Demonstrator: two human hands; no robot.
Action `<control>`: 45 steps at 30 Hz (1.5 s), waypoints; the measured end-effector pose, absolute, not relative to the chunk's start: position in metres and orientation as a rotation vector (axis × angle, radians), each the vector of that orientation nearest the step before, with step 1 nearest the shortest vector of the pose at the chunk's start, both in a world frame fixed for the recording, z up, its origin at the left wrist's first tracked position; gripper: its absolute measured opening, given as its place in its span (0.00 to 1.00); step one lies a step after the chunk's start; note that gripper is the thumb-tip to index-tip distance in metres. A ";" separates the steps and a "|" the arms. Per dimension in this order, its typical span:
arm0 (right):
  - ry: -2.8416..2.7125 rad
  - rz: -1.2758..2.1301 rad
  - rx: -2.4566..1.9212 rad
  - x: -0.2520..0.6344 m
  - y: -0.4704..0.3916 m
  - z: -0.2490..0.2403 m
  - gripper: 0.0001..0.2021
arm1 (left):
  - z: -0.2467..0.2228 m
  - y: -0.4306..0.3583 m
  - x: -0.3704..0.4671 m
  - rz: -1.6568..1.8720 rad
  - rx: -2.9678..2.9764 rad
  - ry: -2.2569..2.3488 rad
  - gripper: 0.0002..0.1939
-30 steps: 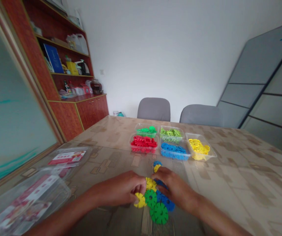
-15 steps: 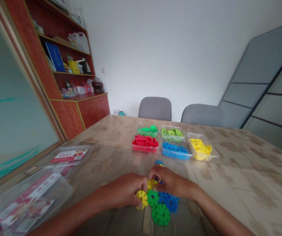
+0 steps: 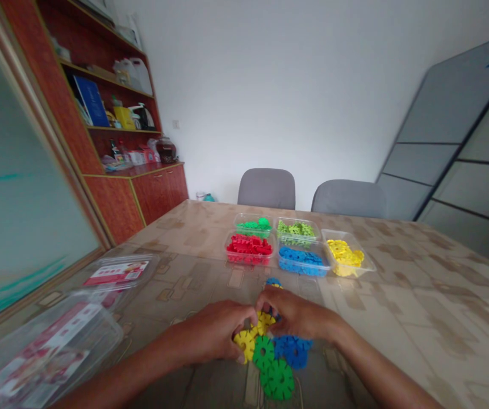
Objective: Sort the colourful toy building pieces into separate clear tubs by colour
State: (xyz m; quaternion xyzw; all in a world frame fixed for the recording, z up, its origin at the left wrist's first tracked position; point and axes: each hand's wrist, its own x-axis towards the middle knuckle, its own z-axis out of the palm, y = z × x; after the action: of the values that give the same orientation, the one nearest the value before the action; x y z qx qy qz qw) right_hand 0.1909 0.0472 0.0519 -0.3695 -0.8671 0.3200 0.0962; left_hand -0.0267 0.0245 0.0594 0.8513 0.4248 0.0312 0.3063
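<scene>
My left hand [image 3: 222, 329] is closed on a yellow notched disc [image 3: 245, 344] at the left side of a cluster of joined discs. My right hand [image 3: 293, 311] pinches the upper part of the cluster, around a yellow disc [image 3: 264, 322]; its fingertips partly hide the pieces there. Green discs [image 3: 279, 379] hang at the near end of the cluster, and blue discs [image 3: 296, 351] lie below my right hand. Just beyond my right knuckles a blue piece [image 3: 274, 281] shows, with a bit of yellow beside it.
Clear tubs hold red pieces [image 3: 249, 249], blue pieces [image 3: 302, 260], yellow pieces [image 3: 344, 255], green pieces [image 3: 254, 225] and light green pieces [image 3: 296, 229]. Transparent lids [image 3: 52, 352] with labels lie at the left of the table [image 3: 397, 295]. Two grey chairs [image 3: 266, 188] stand behind.
The view has shifted slightly. The near green discs and the left yellow disc have tilted or moved a little; both hands keep nearly the same places.
</scene>
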 end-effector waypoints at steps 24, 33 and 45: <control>-1.965 1.134 -1.058 0.229 0.078 0.054 0.14 | 0.054 0.035 -0.031 0.271 2.249 1.122 0.09; -2.047 1.047 -1.193 0.227 0.076 0.031 0.09 | 0.044 0.042 -0.025 0.423 2.215 1.097 0.05; -2.140 0.958 -1.224 0.223 0.070 0.035 0.08 | 0.038 0.043 -0.021 0.445 2.136 1.071 0.03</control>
State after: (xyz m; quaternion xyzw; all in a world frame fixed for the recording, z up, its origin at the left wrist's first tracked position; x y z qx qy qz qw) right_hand 0.2231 0.0703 0.0348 -0.4485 -0.7842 0.3512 0.2459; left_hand -0.0208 0.0427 0.0379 0.8238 0.4132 0.1717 0.3480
